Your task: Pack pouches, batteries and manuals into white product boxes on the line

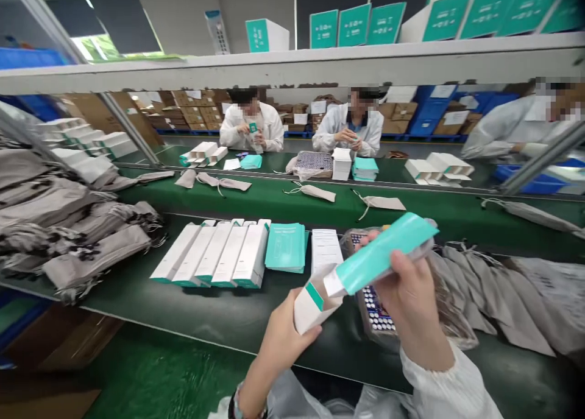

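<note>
My left hand (286,340) grips the lower end of a white carton (315,300) whose top flaps stand open. My right hand (409,297) pinches a teal folded leaflet (384,251) together with a grey pouch, and their lower end sits in the carton's open mouth. Both are held up over the green table (219,312). Just under my right hand lies a tray of small batteries (377,309) in a clear bag.
A row of white cartons (214,254), a teal leaflet stack (286,247) and white sheets (326,248) lie ahead. Grey pouches are piled at left (68,224) and right (516,297). Three people in white coats work across the green belt (411,215).
</note>
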`<state>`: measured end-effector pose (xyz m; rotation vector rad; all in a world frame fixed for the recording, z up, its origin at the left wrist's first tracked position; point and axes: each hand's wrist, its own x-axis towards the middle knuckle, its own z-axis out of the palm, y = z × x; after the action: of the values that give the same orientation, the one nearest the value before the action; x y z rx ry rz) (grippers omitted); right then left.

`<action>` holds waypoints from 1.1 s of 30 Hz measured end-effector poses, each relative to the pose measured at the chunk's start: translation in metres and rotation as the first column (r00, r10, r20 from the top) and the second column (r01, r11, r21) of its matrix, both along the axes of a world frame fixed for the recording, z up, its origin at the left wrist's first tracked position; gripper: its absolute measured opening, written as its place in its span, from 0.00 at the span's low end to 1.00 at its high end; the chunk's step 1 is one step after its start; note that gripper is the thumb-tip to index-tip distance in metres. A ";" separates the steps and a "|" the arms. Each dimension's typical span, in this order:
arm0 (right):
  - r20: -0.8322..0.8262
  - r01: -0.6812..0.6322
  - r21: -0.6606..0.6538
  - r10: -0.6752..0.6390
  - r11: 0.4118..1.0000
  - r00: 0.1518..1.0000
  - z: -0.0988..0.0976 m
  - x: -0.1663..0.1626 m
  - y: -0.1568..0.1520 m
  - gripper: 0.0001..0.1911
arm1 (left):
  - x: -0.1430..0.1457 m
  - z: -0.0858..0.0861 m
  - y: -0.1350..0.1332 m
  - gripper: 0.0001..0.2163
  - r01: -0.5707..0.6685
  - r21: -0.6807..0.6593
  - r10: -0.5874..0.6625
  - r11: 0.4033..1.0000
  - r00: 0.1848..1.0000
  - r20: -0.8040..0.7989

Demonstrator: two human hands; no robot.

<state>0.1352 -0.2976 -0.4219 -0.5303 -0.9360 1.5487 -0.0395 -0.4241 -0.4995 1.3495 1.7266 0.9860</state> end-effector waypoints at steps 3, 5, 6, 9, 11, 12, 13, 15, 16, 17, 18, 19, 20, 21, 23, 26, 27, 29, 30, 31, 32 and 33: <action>0.265 -0.146 0.162 0.100 0.976 0.959 -0.002 0.009 0.001 0.18 | 0.015 -0.005 0.007 0.26 0.063 -0.024 -0.063 0.998 0.998 -0.004; 0.435 -0.267 0.186 0.164 0.946 0.885 -0.003 0.016 -0.003 0.19 | 0.019 -0.011 0.011 0.27 0.089 -0.026 -0.089 0.996 0.996 -0.024; 0.491 -0.309 0.179 0.187 0.934 0.851 -0.003 0.018 -0.005 0.19 | 0.021 -0.015 0.013 0.28 0.103 -0.025 -0.104 0.994 0.994 -0.024; 0.489 -0.303 0.168 0.187 0.938 0.852 -0.001 0.018 -0.004 0.20 | 0.030 -0.021 0.018 0.28 0.154 -0.036 -0.152 0.987 0.987 0.044; 0.391 -0.230 0.131 0.163 0.964 0.906 -0.001 0.014 0.002 0.19 | 0.035 -0.022 0.022 0.28 0.173 -0.046 -0.167 0.984 0.979 0.115; 0.342 -0.191 0.093 0.149 0.977 0.928 -0.002 0.012 0.005 0.19 | 0.036 -0.021 0.023 0.27 0.178 -0.044 -0.170 0.983 0.975 0.144; 0.302 -0.155 0.053 0.132 0.987 0.944 -0.005 0.010 0.008 0.19 | 0.037 -0.020 0.024 0.27 0.176 -0.033 -0.168 0.984 0.972 0.165; 0.244 -0.071 0.005 0.068 0.997 0.967 -0.013 0.006 0.011 0.19 | 0.037 -0.020 0.027 0.27 0.145 0.007 -0.144 0.989 0.971 0.193; 0.229 -0.019 0.004 0.017 1.000 0.973 -0.018 0.005 0.011 0.19 | 0.037 -0.021 0.027 0.27 0.125 0.027 -0.128 0.992 0.970 0.206; 0.223 0.035 0.016 -0.037 0.999 0.974 -0.023 0.005 0.010 0.19 | 0.037 -0.021 0.028 0.27 0.108 0.040 -0.114 0.993 0.969 0.218; 0.223 0.077 0.032 -0.082 0.997 0.971 -0.028 0.005 0.010 0.19 | 0.036 -0.022 0.029 0.27 0.095 0.047 -0.103 0.994 0.969 0.226; 0.228 0.102 0.041 -0.109 0.994 0.967 -0.031 0.007 0.010 0.19 | 0.036 -0.023 0.029 0.27 0.090 0.049 -0.099 0.995 0.969 0.225; 0.234 0.108 0.045 -0.116 0.993 0.965 -0.034 0.009 0.010 0.18 | 0.035 -0.023 0.030 0.27 0.100 0.048 -0.108 0.994 0.970 0.219; 0.237 0.101 0.043 -0.108 0.994 0.965 -0.034 0.012 0.011 0.16 | 0.034 -0.024 0.030 0.27 0.120 0.045 -0.127 0.992 0.969 0.211; 0.242 0.074 0.040 -0.082 0.996 0.967 -0.033 0.018 0.013 0.13 | 0.033 -0.024 0.032 0.27 0.168 0.048 -0.174 0.985 0.965 0.199; 0.276 0.073 0.068 -0.089 0.995 0.957 -0.033 0.020 0.009 0.14 | 0.034 -0.023 0.033 0.28 0.182 0.063 -0.190 0.981 0.966 0.177; 0.306 0.059 0.079 -0.081 0.995 0.949 -0.035 0.017 0.005 0.16 | 0.035 -0.023 0.034 0.28 0.167 0.073 -0.177 0.983 0.971 0.160; 0.371 0.030 0.104 -0.067 0.994 0.926 -0.046 0.008 -0.009 0.21 | 0.039 -0.022 0.037 0.26 0.128 0.095 -0.140 0.987 0.981 0.133; 0.395 0.020 0.114 -0.063 0.993 0.916 -0.053 0.003 -0.016 0.24 | 0.041 -0.021 0.038 0.25 0.106 0.110 -0.120 0.988 0.984 0.129; 0.411 0.009 0.124 -0.059 0.992 0.910 -0.060 -0.001 -0.024 0.27 | 0.044 -0.021 0.039 0.24 0.083 0.129 -0.100 0.988 0.986 0.133; 0.420 -0.003 0.133 -0.053 0.991 0.906 -0.067 -0.005 -0.032 0.29 | 0.047 -0.020 0.041 0.23 0.057 0.150 -0.079 0.987 0.986 0.144; 0.429 -0.024 0.141 -0.039 0.990 0.902 -0.073 -0.007 -0.038 0.31 | 0.049 -0.019 0.042 0.23 0.027 0.179 -0.056 0.983 0.985 0.162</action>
<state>0.1282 -0.3355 -0.4950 -0.7917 -1.3707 1.3663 0.0095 -0.3820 -0.5190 1.3660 1.5099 1.2158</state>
